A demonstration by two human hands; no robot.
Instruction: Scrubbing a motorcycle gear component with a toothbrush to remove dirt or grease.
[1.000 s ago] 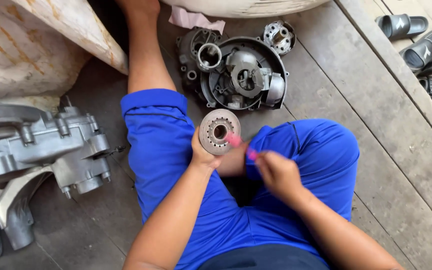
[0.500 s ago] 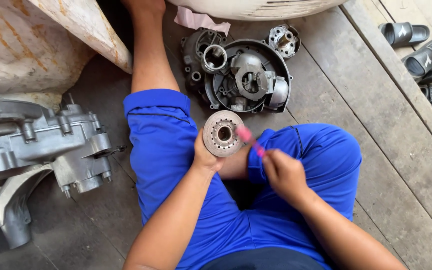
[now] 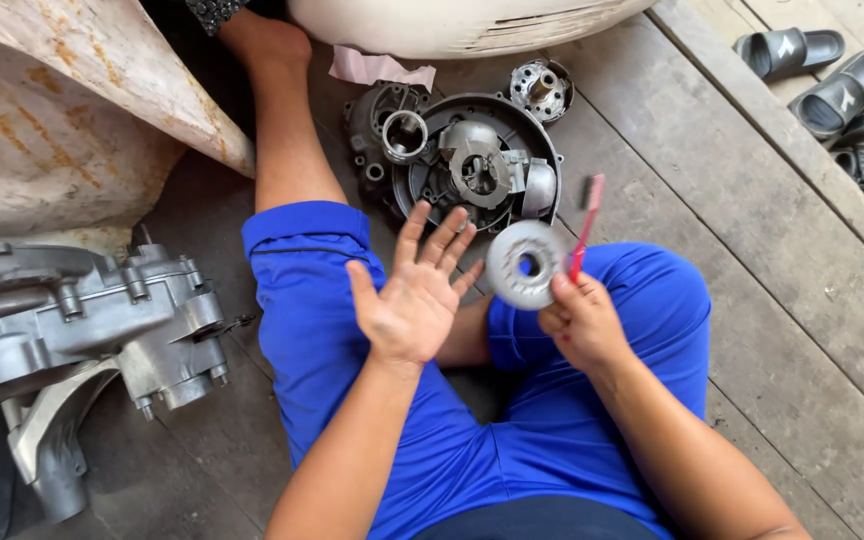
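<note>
Sitting on a plank floor (image 3: pixel 752 260), legs in blue shorts (image 3: pixel 322 310). Right hand (image 3: pixel 580 322) closed around two things at once: a round grey metal disc (image 3: pixel 526 262) with a centre hole, held upright above the right knee, and a red-handled brush (image 3: pixel 586 228) pointing up beside the disc's right edge. Left hand (image 3: pixel 414 290) empty, palm up, fingers (image 3: pixel 438 236) spread wide, just left of the disc and not touching it.

Lying on the floor beyond the knees: a dark round engine cover (image 3: pixel 472 165) with grey parts inside, a metal ring (image 3: pixel 405 135) on its left part, a small round hub (image 3: pixel 540 88) at its upper right. Just behind the cover, a crumpled pale pink rag (image 3: pixel 377 68), against a cream-coloured curved body panel (image 3: pixel 452 22) at the top edge.

Resting at the left: a large grey engine casing (image 3: pixel 72 310) with bolts, and above it a rust-stained off-white slab (image 3: pixel 42 150). Along the top right, dark sandals (image 3: pixel 832 85) in a row on the planks, well apart from the hands. No labels or packages legible anywhere.
</note>
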